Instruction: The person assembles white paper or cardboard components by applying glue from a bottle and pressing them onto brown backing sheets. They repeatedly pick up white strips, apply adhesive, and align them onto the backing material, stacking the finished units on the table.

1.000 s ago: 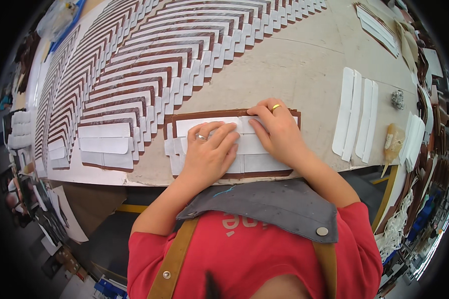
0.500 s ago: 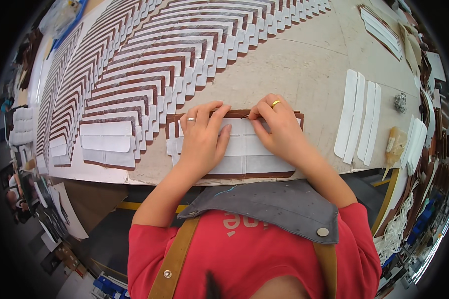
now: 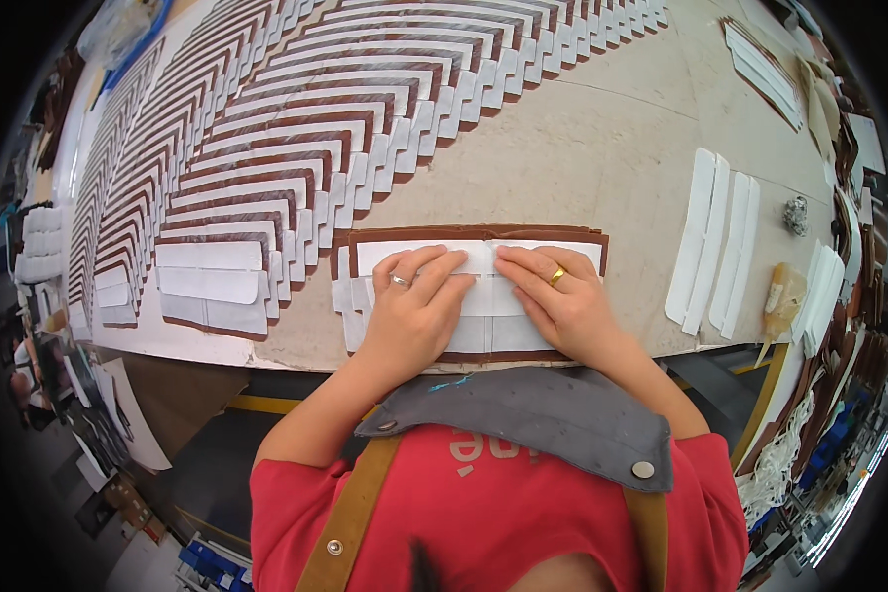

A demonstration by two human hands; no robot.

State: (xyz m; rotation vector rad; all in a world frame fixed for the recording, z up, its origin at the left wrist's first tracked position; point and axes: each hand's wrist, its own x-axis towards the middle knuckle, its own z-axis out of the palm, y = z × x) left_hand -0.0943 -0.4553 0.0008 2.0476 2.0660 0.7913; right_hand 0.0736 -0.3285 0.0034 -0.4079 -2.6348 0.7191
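Note:
A brown panel with white backing strips (image 3: 476, 304) lies flat at the table's near edge, its brown border showing along the top and bottom. Both hands rest on it, a small gap between their fingertips. My left hand (image 3: 414, 311), with a silver-coloured ring, has its fingers stretched out over the upper white strip. My right hand (image 3: 569, 304), wearing a gold-coloured ring, presses its extended fingers on the same strip just right of the centre crease. Neither hand grips anything. More white-backed layers stick out at the panel's left side, and the hands cover parts of the strips.
Long overlapping rows of similar brown and white pieces (image 3: 350, 138) fill the left and far table. Two pairs of white strips (image 3: 699, 237) lie to the right, near a yellowish bottle (image 3: 782, 301) and a crumpled grey lump (image 3: 795, 216). More strips (image 3: 760, 74) lie far right.
Both hands have come down from the panel's upper edge toward me. The right fingers have gone from a pinch at that edge to lying flat, and the brown top border is now uncovered.

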